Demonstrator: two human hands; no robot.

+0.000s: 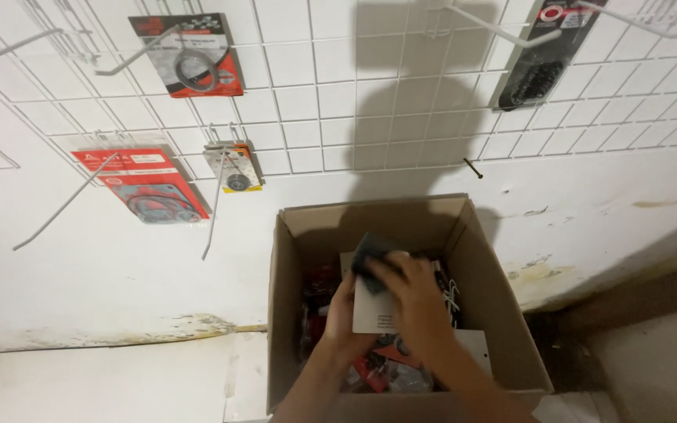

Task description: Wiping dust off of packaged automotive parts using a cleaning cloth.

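Both my hands reach into an open cardboard box (495,305) that stands against a white wall. My right hand (409,294) grips a small dark packet (370,249) at its top. Under it my left hand (344,313) holds a white carded package (374,313) from the left side. The box holds several packaged parts in red, black and white (319,301). The lower parts of my hands hide much of the contents.
A white wire grid panel (315,102) with long hooks hangs on the wall above the box. Packaged parts hang on it: a red and black one (193,59), a red one (143,188), a small one (235,166) and a black one (538,59).
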